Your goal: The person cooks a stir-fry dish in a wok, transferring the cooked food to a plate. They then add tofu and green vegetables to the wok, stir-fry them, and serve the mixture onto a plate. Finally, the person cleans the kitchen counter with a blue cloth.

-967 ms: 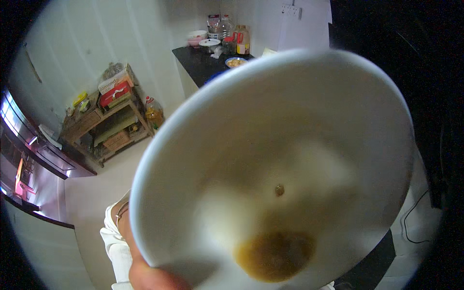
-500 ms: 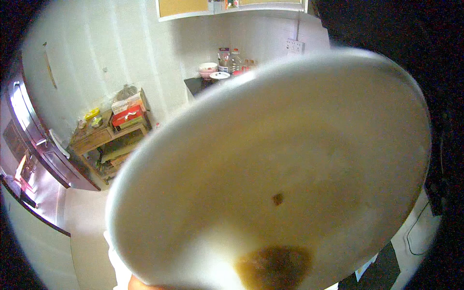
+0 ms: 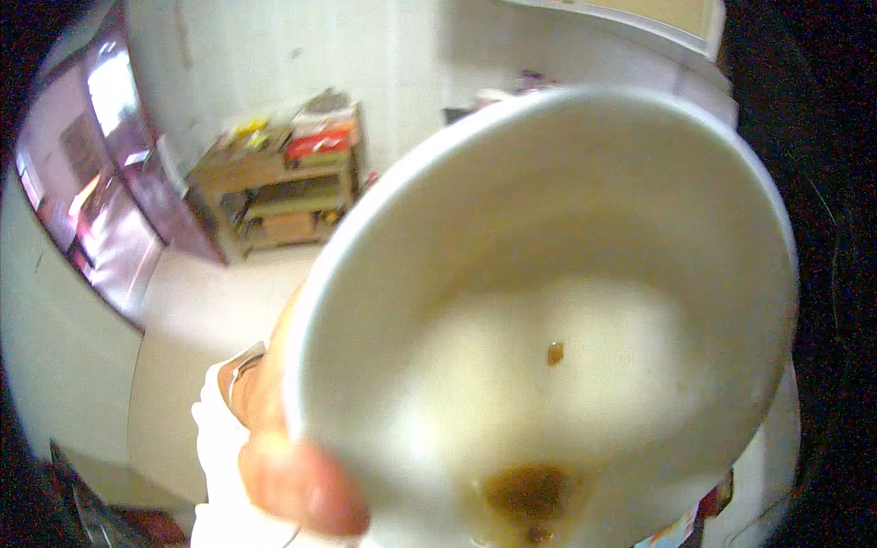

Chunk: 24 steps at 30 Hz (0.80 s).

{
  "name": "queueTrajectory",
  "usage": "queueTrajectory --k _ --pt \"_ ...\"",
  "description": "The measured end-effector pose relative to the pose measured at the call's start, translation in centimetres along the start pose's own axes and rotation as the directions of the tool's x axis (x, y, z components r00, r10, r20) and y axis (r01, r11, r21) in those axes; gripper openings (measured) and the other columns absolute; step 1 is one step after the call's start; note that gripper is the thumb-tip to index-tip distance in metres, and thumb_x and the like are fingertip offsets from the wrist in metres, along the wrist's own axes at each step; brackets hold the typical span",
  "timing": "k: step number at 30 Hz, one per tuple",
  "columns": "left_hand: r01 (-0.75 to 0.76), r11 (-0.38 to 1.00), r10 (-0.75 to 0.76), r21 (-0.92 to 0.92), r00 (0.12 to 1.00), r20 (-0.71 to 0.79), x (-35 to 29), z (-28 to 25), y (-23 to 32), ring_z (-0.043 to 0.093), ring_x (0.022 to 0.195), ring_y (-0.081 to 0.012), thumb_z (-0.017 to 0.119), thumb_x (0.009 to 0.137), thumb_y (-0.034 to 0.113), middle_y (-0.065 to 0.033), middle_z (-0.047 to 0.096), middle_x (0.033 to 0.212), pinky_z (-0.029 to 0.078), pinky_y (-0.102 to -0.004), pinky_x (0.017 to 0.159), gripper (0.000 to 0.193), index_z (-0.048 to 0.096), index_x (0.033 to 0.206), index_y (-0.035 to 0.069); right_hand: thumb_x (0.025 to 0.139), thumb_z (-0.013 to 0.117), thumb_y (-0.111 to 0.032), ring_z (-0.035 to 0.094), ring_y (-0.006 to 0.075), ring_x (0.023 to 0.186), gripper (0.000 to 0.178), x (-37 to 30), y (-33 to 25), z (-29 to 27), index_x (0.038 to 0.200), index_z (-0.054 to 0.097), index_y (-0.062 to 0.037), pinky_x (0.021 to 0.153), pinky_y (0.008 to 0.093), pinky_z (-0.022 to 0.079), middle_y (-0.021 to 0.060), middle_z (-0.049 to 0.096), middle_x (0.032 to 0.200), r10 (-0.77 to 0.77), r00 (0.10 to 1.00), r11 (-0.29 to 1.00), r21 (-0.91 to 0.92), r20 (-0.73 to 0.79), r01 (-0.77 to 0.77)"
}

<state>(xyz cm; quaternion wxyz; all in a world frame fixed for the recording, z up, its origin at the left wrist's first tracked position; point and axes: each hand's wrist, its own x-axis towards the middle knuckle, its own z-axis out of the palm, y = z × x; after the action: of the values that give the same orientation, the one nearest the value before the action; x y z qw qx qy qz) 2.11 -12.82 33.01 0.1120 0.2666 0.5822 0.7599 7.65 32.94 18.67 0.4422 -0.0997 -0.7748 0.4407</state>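
Note:
A white bowl (image 3: pixel 621 183) fills much of the view, its open side tilted toward me. At its left edge my left hand (image 3: pixel 297 470) grips the rim, thumb over the front and the other fingers mostly hidden behind. A small pool of dark brown liquid (image 3: pixel 530 493) lies at the bowl's lower inside. One tiny brown bit (image 3: pixel 555 353) sticks near the middle of the inner surface. My right hand does not show.
A wooden side table (image 3: pixel 265 173) with a red box (image 3: pixel 320 142) and other goods stands against the far wall. Left of it, a dark door (image 3: pixel 151 173) stands open. A wall cabinet (image 3: pixel 676 23) hangs at upper right.
The bowl looks farther from me and its inside shows deeper. More of my left hand and white sleeve has come into view. The room has shifted rightward in the picture.

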Motion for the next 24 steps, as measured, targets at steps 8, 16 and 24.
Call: queueTrajectory --k 8,16,24 --pt "-0.207 0.904 -0.036 -0.375 0.836 -0.548 -5.8 -1.8 0.9 0.044 0.113 -0.0287 0.057 0.081 0.033 -0.0179 0.040 0.124 0.042 -0.0424 0.093 0.062 0.032 0.125 -0.002 0.090 0.049 -0.019 0.059 0.0266 0.095 0.030 1.7 -0.9 0.5 0.109 0.056 0.0035 0.082 0.0374 0.051 0.0169 0.056 0.111 0.048 0.999 0.994 -0.103 0.004 -0.047" --pt "-0.559 0.811 0.206 0.172 -0.003 -0.979 -20.9 -7.3 -5.8 0.041 0.111 -0.0315 0.060 0.080 0.020 -0.0193 0.033 0.121 0.039 -0.0426 0.099 0.060 0.028 0.123 -0.005 0.082 0.061 -0.012 0.058 0.0168 0.066 0.017 0.1 -1.3 4.2 0.092 0.063 0.0019 0.060 0.0278 0.054 0.0130 0.063 0.085 -0.038 0.989 0.999 0.024 -0.141 0.042" --pt "-0.346 0.708 0.320 0.616 -0.620 -0.716 -42.2 -6.0 -10.4 0.050 0.100 -0.0294 0.052 0.081 0.010 -0.0163 0.045 0.112 0.046 -0.0427 0.090 0.038 0.038 0.113 -0.004 0.082 0.061 -0.013 0.059 0.0178 0.067 0.018 0.7 0.4 7.1 0.093 0.063 0.0012 0.060 0.0283 0.054 0.0131 0.063 0.085 -0.074 0.989 0.983 0.176 0.129 0.050"
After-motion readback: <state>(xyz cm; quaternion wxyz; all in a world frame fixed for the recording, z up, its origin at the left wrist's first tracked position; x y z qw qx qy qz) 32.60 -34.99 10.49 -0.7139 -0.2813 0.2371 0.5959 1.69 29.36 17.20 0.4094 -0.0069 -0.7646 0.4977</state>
